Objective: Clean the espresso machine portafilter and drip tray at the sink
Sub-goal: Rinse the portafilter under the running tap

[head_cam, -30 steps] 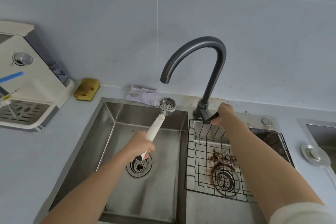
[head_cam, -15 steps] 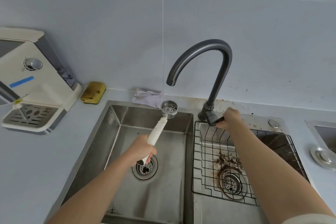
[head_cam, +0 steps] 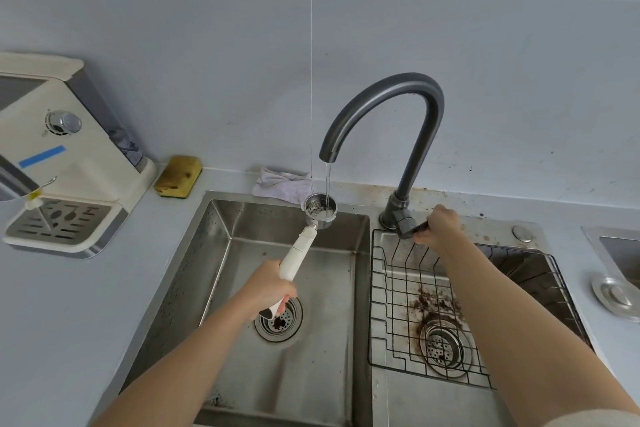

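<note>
The portafilter [head_cam: 320,210] is held by its white handle in the closed left hand [head_cam: 268,289], its basket under the water stream from the faucet [head_cam: 391,135], above the left sink basin [head_cam: 277,374]. The faucet lever [head_cam: 414,228] is gripped by the right hand [head_cam: 440,227].

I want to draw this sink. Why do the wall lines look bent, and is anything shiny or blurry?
Head view: the wide-angle lens bows the tile lines near the edges; soft, even daylight, only faint shadows; the left sink shows dull gleams, no harsh glare; the portafilter and faucet look sharp; the water stream is thin and slightly smeared.
</note>
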Demonstrator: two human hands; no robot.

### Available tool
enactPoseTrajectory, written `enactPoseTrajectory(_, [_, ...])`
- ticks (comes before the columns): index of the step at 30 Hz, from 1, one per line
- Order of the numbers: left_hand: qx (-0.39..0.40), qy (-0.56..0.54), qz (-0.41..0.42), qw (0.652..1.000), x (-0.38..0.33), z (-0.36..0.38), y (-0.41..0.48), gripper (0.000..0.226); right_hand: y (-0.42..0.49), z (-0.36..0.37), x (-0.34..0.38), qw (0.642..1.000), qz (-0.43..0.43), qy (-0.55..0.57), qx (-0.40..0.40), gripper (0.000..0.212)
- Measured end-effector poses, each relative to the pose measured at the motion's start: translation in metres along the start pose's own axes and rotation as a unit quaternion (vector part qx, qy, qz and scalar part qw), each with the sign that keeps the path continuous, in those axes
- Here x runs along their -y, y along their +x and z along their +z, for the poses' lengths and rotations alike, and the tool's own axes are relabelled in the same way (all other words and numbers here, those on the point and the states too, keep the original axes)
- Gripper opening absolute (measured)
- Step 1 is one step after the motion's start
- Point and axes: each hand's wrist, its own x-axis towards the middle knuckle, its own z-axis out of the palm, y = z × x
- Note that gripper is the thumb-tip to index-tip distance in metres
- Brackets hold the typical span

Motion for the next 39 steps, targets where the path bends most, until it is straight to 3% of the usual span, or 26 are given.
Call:
enactPoseTrajectory(3, [0.001, 0.003, 0.000, 1.000, 0.001, 0.000, -0.001, 0.020, 0.003, -0.001, -0.005, 1.000, 0.001, 0.010, -0.020, 0.029])
enactPoseTrajectory(6, [0.001, 0.003, -0.002, 1.000, 0.002, 0.001, -0.003, 0.021, -0.009, -0.002, -0.007, 1.000, -0.003, 0.003, 0.006, 0.024])
enactPoseTrajectory(10, [0.010, 0.007, 0.002, 1.000, 0.003, 0.002, -0.006, 0.021, -0.025, 0.002, -0.021, 0.998, -0.025, -0.011, 0.062, 0.034])
enactPoseTrajectory(16, [0.034, -0.016, 0.009, 0.999, 0.004, 0.002, -0.014, 0.023, -0.073, 0.032, -0.059, 0.964, 0.002, -0.101, 0.247, 0.041])
enactPoseTrajectory(20, [0.044, -0.031, 0.018, 0.998, 0.006, 0.002, -0.018, 0.022, -0.101, 0.054, -0.082, 0.944, 0.024, -0.044, 0.325, 0.020])
enactPoseTrajectory(25, [0.047, -0.039, 0.011, 0.998, 0.010, 0.001, -0.023, 0.019, -0.114, 0.073, -0.095, 0.920, 0.012, -0.031, 0.390, 0.019])
enactPoseTrajectory(30, [0.051, -0.057, 0.006, 0.997, 0.018, -0.001, -0.026, 0.015, -0.124, 0.084, -0.097, 0.912, 0.005, 0.000, 0.411, 0.011])
enactPoseTrajectory(34, [0.058, -0.066, -0.003, 0.996, 0.024, -0.004, -0.026, 0.031, -0.126, 0.087, -0.101, 0.915, -0.010, -0.004, 0.403, 0.014])
enactPoseTrajectory(39, [0.080, -0.082, 0.011, 0.993, 0.020, -0.002, -0.026, 0.026, -0.127, 0.085, -0.099, 0.921, -0.031, -0.003, 0.387, 0.012])
